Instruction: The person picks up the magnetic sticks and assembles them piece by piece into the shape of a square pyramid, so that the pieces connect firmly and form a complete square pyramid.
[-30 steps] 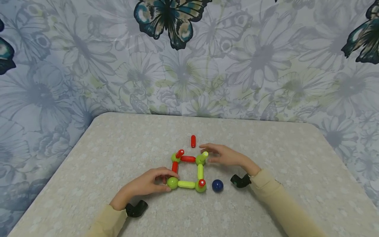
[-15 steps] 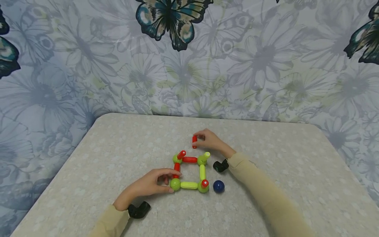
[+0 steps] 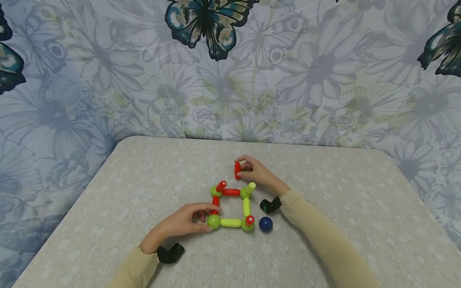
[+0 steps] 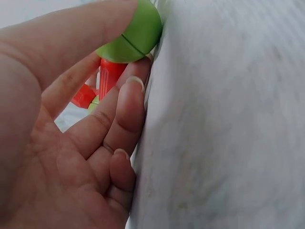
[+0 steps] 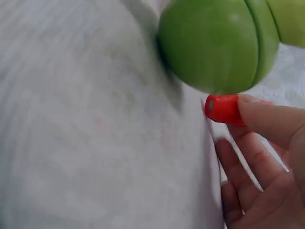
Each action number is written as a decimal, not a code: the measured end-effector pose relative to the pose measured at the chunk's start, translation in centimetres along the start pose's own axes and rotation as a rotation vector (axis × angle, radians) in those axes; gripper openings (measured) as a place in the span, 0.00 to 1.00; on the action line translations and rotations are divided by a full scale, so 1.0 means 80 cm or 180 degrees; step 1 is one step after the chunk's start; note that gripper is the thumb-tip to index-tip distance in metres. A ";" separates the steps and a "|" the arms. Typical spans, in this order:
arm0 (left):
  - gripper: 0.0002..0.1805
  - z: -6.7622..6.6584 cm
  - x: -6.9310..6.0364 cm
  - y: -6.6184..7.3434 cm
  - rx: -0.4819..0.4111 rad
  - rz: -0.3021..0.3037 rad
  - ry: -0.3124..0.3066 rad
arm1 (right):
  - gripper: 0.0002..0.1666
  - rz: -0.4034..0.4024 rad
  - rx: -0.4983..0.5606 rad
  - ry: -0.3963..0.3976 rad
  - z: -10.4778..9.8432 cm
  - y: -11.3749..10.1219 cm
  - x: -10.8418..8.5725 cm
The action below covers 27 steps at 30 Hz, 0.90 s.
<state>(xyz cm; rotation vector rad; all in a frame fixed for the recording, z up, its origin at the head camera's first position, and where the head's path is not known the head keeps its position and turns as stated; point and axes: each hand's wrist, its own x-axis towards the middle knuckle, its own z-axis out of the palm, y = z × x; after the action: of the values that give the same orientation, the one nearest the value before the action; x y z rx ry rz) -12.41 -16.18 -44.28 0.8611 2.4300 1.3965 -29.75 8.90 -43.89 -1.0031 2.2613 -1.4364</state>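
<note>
A square frame of green balls and magnetic rods lies on the table. My left hand (image 3: 182,220) holds its near-left green ball (image 3: 214,222), thumb on one side and fingers on the other. In the left wrist view a red rod (image 4: 110,76) runs from that ball (image 4: 145,31). Beyond the frame my right hand (image 3: 256,172) pinches a loose red rod (image 3: 237,171) between thumb and fingers. The right wrist view shows this rod's end (image 5: 223,109) below a large green ball (image 5: 214,45). Short rods stand up from three corners: two red and one yellow-green (image 3: 251,186).
A dark blue ball (image 3: 265,224) lies just right of the frame's near-right corner ball (image 3: 247,225). Black wrist cameras (image 3: 171,253) hang at both wrists. The pale patterned table (image 3: 309,168) ends at a flowered backdrop (image 3: 317,80).
My right hand has moved from beside the far-right corner to the loose red rod and now pinches it. The left hand stays at its ball.
</note>
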 end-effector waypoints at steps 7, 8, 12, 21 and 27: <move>0.26 0.005 0.004 0.004 0.0020 0.0011 0.0041 | 0.22 0.0579 0.0704 0.0419 -0.021 -0.014 -0.025; 0.26 0.006 0.004 0.005 0.0012 0.0011 0.0047 | 0.22 0.0635 0.0838 0.0461 -0.024 -0.018 -0.030; 0.27 0.005 0.002 0.006 -0.0025 -0.0005 0.0066 | 0.25 0.0669 0.1251 0.0536 -0.028 -0.041 -0.052; 0.28 0.007 0.002 0.007 -0.0116 -0.0005 0.0058 | 0.23 0.0267 0.1338 0.0956 0.004 -0.134 -0.103; 0.26 0.005 0.002 0.006 -0.0141 0.0055 0.0063 | 0.20 -0.0081 0.1552 0.0709 0.077 -0.170 -0.126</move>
<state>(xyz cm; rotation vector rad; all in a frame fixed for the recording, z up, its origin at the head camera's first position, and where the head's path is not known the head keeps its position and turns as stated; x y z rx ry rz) -12.14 -15.60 -44.05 0.8640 2.4021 1.4658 -13.51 8.04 -36.12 -0.7458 1.8808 -2.0613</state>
